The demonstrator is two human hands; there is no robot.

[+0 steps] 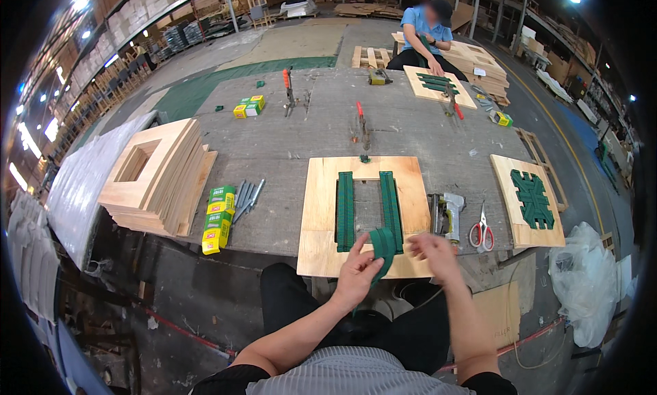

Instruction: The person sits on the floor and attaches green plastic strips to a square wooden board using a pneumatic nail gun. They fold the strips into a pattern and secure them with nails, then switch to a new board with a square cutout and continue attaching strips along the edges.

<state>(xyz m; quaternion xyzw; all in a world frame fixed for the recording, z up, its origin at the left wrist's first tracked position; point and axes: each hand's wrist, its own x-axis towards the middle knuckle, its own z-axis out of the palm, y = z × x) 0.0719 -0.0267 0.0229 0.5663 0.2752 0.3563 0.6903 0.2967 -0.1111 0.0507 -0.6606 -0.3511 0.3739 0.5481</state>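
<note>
Over the near edge of a square wooden frame (318, 210), my left hand (357, 268) pinches a green webbing strap (387, 241). The strap curves up over the fingertips, and its lower end hangs down. Two more green bands (345, 210) run lengthwise along the sides of the frame's opening. My right hand (432, 253) is above the frame's near right corner, slightly blurred, its fingers loosely bent and apart with nothing visible in them. Close beyond that hand lies a staple gun (452, 214), with red-handled scissors (482, 232) to its right.
Wooden frames are stacked (154, 176) at the left, near green-and-yellow boxes (219, 217) and metal staple strips (248, 196). A frame with woven webbing (532, 196) lies right. Toggle clamps (363, 125) stand on the table (274, 145). Across it, another person (428, 36) handles a webbed frame.
</note>
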